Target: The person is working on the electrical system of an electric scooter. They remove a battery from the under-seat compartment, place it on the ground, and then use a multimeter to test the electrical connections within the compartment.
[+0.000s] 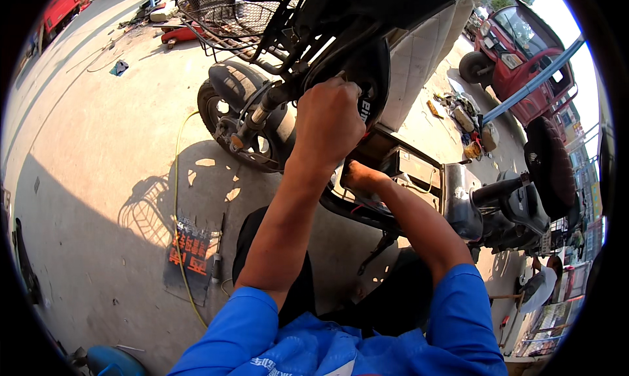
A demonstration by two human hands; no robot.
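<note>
A black electric scooter [341, 22] stands in front of me with its floor panel open. My left hand [329, 117] is clenched against the black front leg shield [375, 74], gripping something I cannot make out. My right hand [354, 175] reaches down into the open footboard compartment [400, 166]; its fingers are hidden inside. The front wheel [226, 117] and its fork are at the left of my left hand. A wire basket [226, 12] sits above the wheel. Both sleeves are blue.
A yellow hose [177, 199] runs across the concrete ground past a dark mat with red markings [190, 255]. A red vehicle [524, 48] is parked at the upper right, with tools and parts [468, 123] scattered near it. Another person sits at the lower right [540, 287].
</note>
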